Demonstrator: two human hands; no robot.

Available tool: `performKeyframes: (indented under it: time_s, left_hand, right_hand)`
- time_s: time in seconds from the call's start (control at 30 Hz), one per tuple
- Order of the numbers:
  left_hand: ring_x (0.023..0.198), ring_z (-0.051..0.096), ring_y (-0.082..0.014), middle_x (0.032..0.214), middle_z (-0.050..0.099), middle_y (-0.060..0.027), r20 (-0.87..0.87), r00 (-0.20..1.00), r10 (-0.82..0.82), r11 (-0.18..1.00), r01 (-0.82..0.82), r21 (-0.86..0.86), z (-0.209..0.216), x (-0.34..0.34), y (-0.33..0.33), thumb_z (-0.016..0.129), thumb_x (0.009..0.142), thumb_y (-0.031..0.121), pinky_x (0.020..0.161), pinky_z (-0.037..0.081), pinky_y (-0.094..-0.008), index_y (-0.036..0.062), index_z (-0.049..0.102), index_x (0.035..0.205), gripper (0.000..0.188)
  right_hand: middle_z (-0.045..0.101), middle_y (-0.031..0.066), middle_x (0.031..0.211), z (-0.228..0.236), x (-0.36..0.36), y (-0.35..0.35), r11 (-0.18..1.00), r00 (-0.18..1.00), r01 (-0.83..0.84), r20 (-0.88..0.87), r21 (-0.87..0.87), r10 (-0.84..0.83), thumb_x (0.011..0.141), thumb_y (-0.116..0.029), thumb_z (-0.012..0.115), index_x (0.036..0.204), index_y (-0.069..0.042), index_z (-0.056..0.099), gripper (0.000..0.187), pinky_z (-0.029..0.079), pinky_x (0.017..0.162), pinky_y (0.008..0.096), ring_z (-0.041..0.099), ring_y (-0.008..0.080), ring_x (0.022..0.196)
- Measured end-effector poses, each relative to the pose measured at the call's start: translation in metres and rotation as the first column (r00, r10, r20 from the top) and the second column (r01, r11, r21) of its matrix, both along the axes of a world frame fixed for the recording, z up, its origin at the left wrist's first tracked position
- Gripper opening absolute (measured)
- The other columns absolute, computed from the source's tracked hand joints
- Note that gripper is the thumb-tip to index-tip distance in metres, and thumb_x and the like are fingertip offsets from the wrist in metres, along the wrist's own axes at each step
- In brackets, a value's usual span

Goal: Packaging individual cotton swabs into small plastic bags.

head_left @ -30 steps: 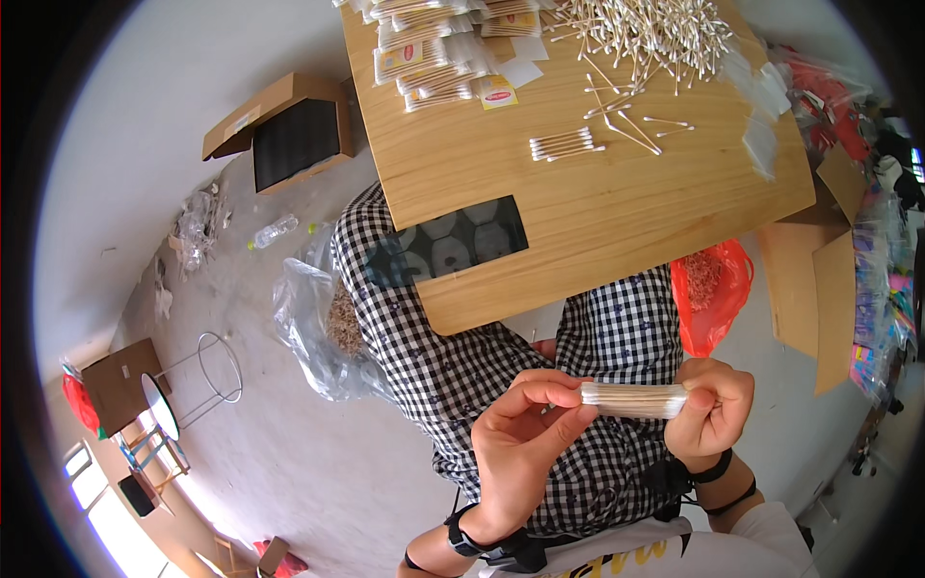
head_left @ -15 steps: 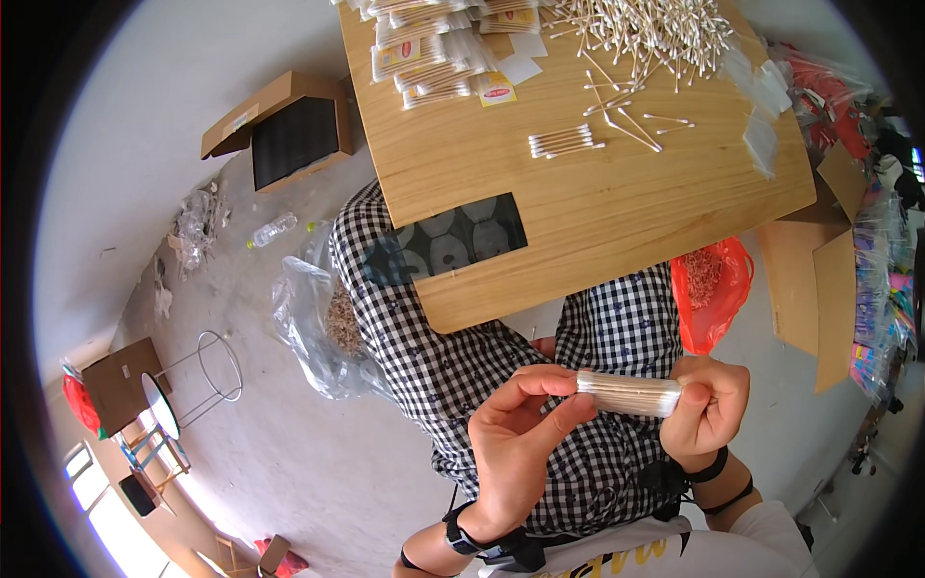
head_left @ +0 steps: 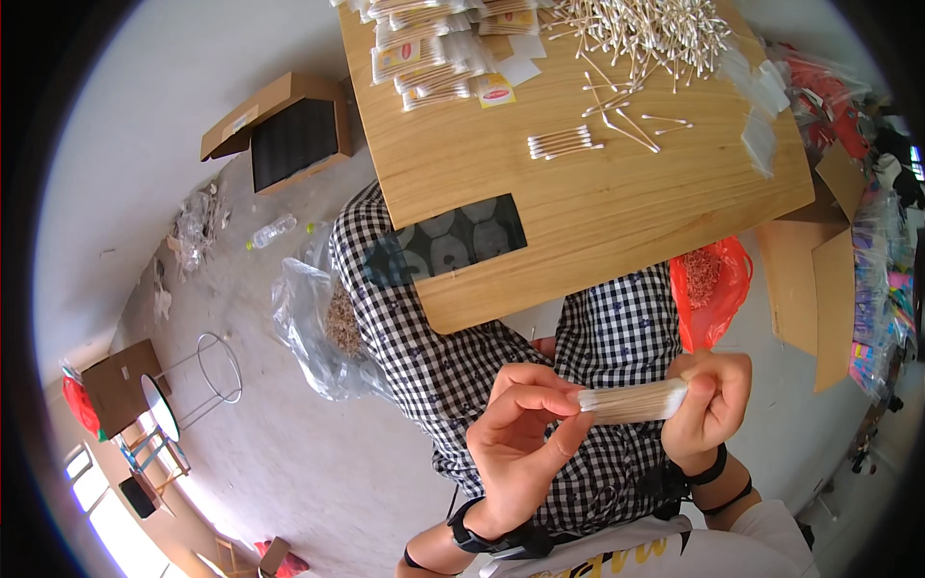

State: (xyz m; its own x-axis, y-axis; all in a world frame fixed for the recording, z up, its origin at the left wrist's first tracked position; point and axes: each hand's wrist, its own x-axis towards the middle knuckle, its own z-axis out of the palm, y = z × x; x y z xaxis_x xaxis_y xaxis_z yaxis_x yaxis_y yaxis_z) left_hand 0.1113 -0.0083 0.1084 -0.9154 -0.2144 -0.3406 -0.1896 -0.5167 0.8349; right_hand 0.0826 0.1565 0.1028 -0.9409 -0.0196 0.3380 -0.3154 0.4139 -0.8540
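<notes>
Above my lap, I hold a small clear bag of cotton swabs [head_left: 631, 404] lengthwise between both hands. My left hand [head_left: 515, 448] pinches its left end between thumb and fingers. At the other end, my right hand [head_left: 711, 409] is closed around the bag's edge, its thumb pressed on top. On the wooden table [head_left: 617, 231] lies a short row of cotton swabs [head_left: 565, 143]. Behind it, a large heap of loose cotton swabs [head_left: 646, 39] spreads out. Filled swab packs [head_left: 419, 63] are stacked at the far left, beside a yellow printed card [head_left: 495, 90].
A dark translucent sheet [head_left: 462, 236] overhangs the table's left edge. Flat clear bags [head_left: 759, 144] lie at its right. A red plastic bag [head_left: 713, 299] and an open carton [head_left: 795, 279] stand right of my legs; a clear sack [head_left: 313, 328] sits left.
The left end of the swab bag has dropped a little and the right end has risen slightly. My left fingers have curled and shifted at its end. Things on the table look unchanged.
</notes>
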Motion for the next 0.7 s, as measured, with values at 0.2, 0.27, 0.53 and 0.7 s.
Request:
performKeyframes:
  time_s: [0.2, 0.27, 0.53, 0.7]
  left_hand:
    - [0.072, 0.061, -0.0141, 0.094, 0.055, -0.0088, 0.064, 0.990, -0.129, 0.991, 0.127, 0.037, 0.000, 0.002, -0.015, 0.067, 0.078, -0.007, 0.057, 0.054, -0.0232, -0.0016, 0.060, 0.088, 0.013]
    - [0.071, 0.063, -0.0156, 0.093, 0.056, -0.0097, 0.127, 0.978, -0.164, 0.980, 0.147, 0.132, 0.009, 0.001, -0.019, 0.067, 0.080, -0.004, 0.055, 0.055, -0.0241, -0.0026, 0.059, 0.090, 0.012]
    - [0.067, 0.067, -0.0216, 0.085, 0.060, -0.0144, 0.284, 0.914, -0.291, 0.928, 0.196, 0.317, 0.016, -0.005, -0.025, 0.065, 0.084, 0.009, 0.051, 0.058, -0.0282, -0.0047, 0.056, 0.085, 0.017]
    - [0.065, 0.066, -0.0204, 0.082, 0.060, -0.0146, 0.275, 0.906, -0.321, 0.918, 0.227, 0.324, 0.017, -0.007, -0.024, 0.065, 0.083, 0.009, 0.053, 0.058, -0.0284, -0.0053, 0.055, 0.080, 0.018]
  right_hand:
    - [0.050, 0.0010, 0.062, 0.017, -0.011, 0.017, 0.902, 0.888, -0.409, -0.167, 0.136, 0.428, 0.089, -0.036, 0.065, 0.089, -0.004, 0.051, 0.035, 0.039, 0.039, 0.0292, 0.045, 0.0151, 0.045]
    - [0.048, 0.0006, 0.061, 0.021, -0.015, 0.019, 0.838, 0.815, -0.501, -0.208, 0.214, 0.541, 0.089, -0.035, 0.065, 0.096, -0.005, 0.049, 0.035, 0.038, 0.038, 0.0264, 0.044, 0.0137, 0.045]
    - [0.043, -0.0013, 0.060, 0.022, -0.019, 0.020, 0.810, 0.758, -0.531, -0.288, 0.248, 0.585, 0.088, -0.035, 0.066, 0.098, -0.007, 0.046, 0.036, 0.034, 0.036, 0.0220, 0.040, 0.0101, 0.044]
    - [0.042, -0.0015, 0.060, 0.023, -0.014, 0.019, 0.816, 0.760, -0.557, -0.301, 0.155, 0.576, 0.088, -0.034, 0.066, 0.099, -0.007, 0.047, 0.035, 0.034, 0.036, 0.0217, 0.038, 0.0097, 0.044]
